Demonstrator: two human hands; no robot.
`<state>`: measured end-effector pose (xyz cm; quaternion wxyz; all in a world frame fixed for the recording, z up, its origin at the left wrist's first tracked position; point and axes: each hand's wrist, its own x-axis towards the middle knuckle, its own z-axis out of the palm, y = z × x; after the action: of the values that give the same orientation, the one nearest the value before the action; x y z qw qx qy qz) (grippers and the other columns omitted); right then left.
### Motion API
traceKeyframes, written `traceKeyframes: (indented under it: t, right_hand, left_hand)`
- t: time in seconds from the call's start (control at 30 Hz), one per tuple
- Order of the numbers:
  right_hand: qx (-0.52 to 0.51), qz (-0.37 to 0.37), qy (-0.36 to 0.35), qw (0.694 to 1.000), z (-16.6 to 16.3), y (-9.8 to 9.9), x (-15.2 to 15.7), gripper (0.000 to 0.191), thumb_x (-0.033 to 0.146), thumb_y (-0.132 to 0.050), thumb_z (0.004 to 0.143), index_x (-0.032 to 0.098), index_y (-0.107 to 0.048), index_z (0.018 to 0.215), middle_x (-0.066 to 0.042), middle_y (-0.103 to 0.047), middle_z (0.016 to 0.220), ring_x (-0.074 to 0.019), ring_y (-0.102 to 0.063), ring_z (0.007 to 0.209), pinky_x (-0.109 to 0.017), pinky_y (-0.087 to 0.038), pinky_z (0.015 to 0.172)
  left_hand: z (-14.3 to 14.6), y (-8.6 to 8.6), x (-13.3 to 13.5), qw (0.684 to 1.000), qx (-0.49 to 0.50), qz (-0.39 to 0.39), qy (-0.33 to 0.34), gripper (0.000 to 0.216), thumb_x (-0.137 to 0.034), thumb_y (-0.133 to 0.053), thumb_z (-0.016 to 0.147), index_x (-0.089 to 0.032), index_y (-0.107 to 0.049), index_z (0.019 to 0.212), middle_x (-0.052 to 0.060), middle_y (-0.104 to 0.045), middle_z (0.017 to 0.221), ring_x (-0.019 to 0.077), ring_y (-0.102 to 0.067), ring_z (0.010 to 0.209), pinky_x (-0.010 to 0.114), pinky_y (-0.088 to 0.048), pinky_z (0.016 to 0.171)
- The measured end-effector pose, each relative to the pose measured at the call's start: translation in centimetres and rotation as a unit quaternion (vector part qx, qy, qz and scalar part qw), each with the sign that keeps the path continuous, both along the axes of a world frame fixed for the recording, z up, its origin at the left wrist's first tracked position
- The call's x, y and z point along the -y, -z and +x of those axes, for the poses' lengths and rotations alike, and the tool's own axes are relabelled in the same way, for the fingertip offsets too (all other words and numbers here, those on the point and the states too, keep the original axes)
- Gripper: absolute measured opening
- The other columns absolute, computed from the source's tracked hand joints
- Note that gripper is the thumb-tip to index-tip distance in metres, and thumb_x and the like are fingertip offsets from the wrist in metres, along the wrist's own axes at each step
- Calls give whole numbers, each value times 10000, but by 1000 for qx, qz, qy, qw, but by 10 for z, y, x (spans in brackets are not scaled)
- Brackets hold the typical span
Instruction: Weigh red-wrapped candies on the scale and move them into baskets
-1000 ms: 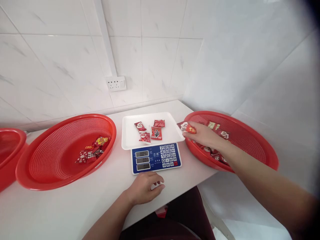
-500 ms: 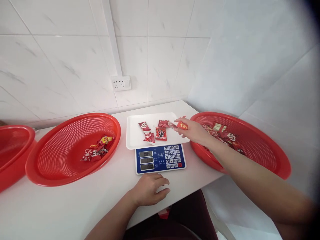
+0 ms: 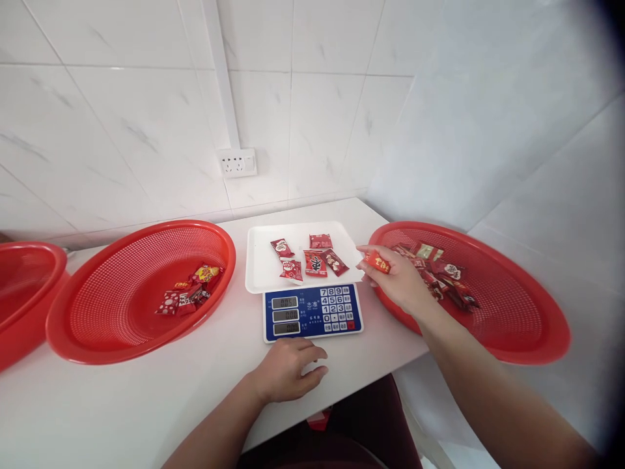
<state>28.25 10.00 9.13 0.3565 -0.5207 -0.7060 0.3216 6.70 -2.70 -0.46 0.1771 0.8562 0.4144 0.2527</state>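
Note:
A blue-faced electronic scale point(image 3: 312, 311) stands on the white table with a white weighing tray point(image 3: 258, 267) on top. Several red candy packets point(image 3: 315, 263) lie on the tray. My right hand point(image 3: 398, 280) hovers at the tray's right edge, over the rim of the right red basket point(image 3: 512, 326), pinching one red candy packet point(image 3: 377, 262). My left hand point(image 3: 288, 370) rests on the table just in front of the scale, fingers loosely curled with nothing in them.
A large red mesh basket point(image 3: 97, 299) on the left holds a few candies point(image 3: 188, 293). Another red basket point(image 3: 19, 293) shows at the far left edge. The right basket holds more candies point(image 3: 446, 273). A wall socket point(image 3: 237, 162) sits on the tiled wall behind.
My right hand carried packets from the right basket over the tray, left one more packet on the tray, and drew back to its right edge still holding one. The left hand stayed put.

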Motion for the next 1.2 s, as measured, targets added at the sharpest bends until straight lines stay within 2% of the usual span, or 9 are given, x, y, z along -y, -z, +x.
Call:
traceKeyframes:
  t: [0.1,0.23,0.47,0.63,0.83,0.93,1.0,1.1,1.2]
  right_hand:
    - [-14,21,8,1000,1,10,4,324,354,-565,800,252,-597,1106,-43,-638,1041,-159,-633,635,-337,-539,601]
    - [2,31,19,999,-3,17,7,302,318,-558,796,242,-549,1089,-25,-654,954,-163,-642,603,-350,-521,650]
    - [80,55,-16,995,-25,13,-1,241,346,-538,815,225,-572,1020,-30,-672,940,-204,-647,756,-345,-487,707]
    - [85,58,-64,993,-43,4,-13,376,337,-516,841,256,-533,1207,-32,-680,977,-197,-652,792,-348,-493,728]
    - [80,83,-44,992,-42,-1,-11,472,356,-516,845,248,-471,1302,-68,-662,1088,-231,-645,913,-375,-494,786]
    - [65,89,-40,993,-32,6,-4,413,365,-518,844,232,-528,1234,-57,-678,1026,-217,-644,890,-361,-488,796]
    - [49,78,-32,995,-23,14,2,376,381,-524,838,232,-556,1182,-42,-682,964,-189,-649,777,-347,-491,770]
    - [7,36,-5,999,-10,32,15,362,433,-526,823,219,-565,1113,-26,-662,873,-148,-610,612,-313,-501,664]
    - [-7,-12,26,1000,-1,52,33,345,475,-557,783,203,-570,994,-21,-635,816,-141,-575,576,-288,-490,583]
  left_hand:
    - [-1,1,-1,1000,-1,-2,-2,224,-295,-482,852,-195,-619,998,44,-696,859,157,-641,742,256,-490,639]
    - [-1,2,0,1000,-3,0,-2,217,-296,-485,854,-199,-610,1002,41,-693,862,159,-640,748,259,-487,644]
    - [-1,1,0,1000,-5,-2,-3,216,-290,-475,860,-198,-607,1004,39,-692,879,163,-640,760,265,-490,655]
    - [-3,1,0,1000,-6,4,-4,214,-289,-478,857,-195,-605,1002,37,-690,862,163,-637,744,266,-487,643]
    - [-3,2,-1,1000,-6,16,-11,212,-302,-479,858,-196,-601,995,35,-683,837,160,-629,721,260,-476,621]
    - [-3,3,-1,1000,-9,14,-6,211,-304,-478,860,-197,-599,995,33,-683,841,159,-629,727,259,-474,623]
    - [-3,3,-1,1000,-10,12,-5,211,-304,-476,861,-197,-599,995,33,-684,841,157,-629,730,256,-472,624]
    - [-2,2,-1,1000,-5,13,-4,210,-303,-469,865,-196,-603,986,35,-684,829,152,-629,733,249,-470,632]
    - [-1,1,-1,1000,-2,20,-2,210,-305,-462,865,-196,-606,974,34,-680,797,148,-630,716,246,-465,628]
